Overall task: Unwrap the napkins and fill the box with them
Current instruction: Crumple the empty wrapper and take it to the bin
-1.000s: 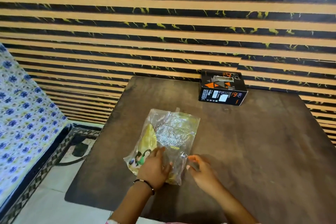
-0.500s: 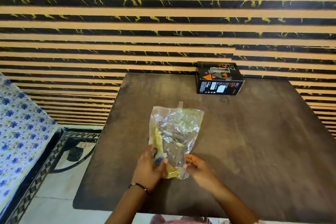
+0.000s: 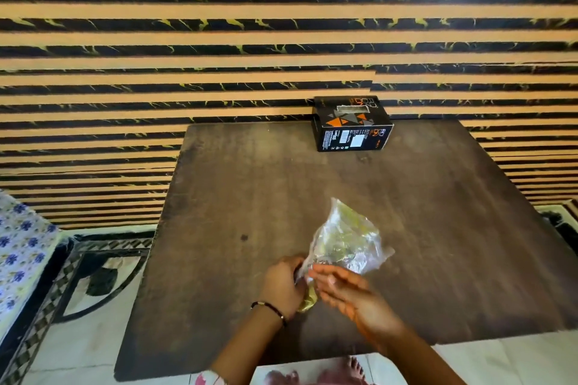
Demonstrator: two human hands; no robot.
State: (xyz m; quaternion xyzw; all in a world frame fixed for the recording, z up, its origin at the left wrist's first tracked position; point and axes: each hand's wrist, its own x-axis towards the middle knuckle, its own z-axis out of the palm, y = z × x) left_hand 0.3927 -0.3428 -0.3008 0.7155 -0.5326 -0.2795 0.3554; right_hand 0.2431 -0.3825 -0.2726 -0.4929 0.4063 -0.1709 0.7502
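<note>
A clear plastic napkin pack [image 3: 345,241] with yellow print is lifted at its near end above the dark table [image 3: 438,228]. My left hand [image 3: 283,286] grips the pack's near-left corner, where a yellow bit sticks out below the fingers. My right hand [image 3: 347,289] pinches the same end from the right, its fingers touching the plastic. The napkins inside are blurred by the crinkled wrap. A black box [image 3: 352,123] with orange triangles and a slot on top stands at the table's far edge, well beyond both hands.
A striped black-and-tan wall rises right behind the table. A bed with a blue-flowered sheet [image 3: 22,247] lies at the left, with patterned floor tiles [image 3: 90,284] between it and the table. Bare feet [image 3: 328,373] show under the table's near edge.
The pack lay flat on the table; both hands have closed on its near end and lifted it, tilting it to the right. The camera view has shifted, so the table sits further right.
</note>
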